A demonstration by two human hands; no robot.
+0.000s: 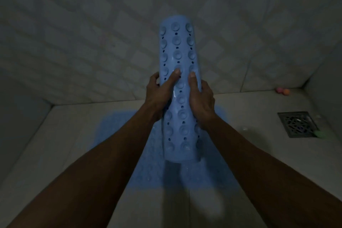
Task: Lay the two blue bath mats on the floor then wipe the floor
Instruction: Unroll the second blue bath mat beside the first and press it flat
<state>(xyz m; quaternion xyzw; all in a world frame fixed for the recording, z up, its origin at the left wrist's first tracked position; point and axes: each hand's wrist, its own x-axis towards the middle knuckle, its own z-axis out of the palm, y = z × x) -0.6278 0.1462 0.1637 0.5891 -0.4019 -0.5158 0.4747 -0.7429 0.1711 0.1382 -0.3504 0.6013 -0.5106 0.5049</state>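
Both hands hide flat mat.

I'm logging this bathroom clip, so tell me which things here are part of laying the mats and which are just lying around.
Part of the job:
- rolled blue mat, gripped by the left hand and the right hand
- flat blue mat, already on the floor

Just lying about:
- floor drain
- small pink and orange balls in the corner
- green object beside the drain
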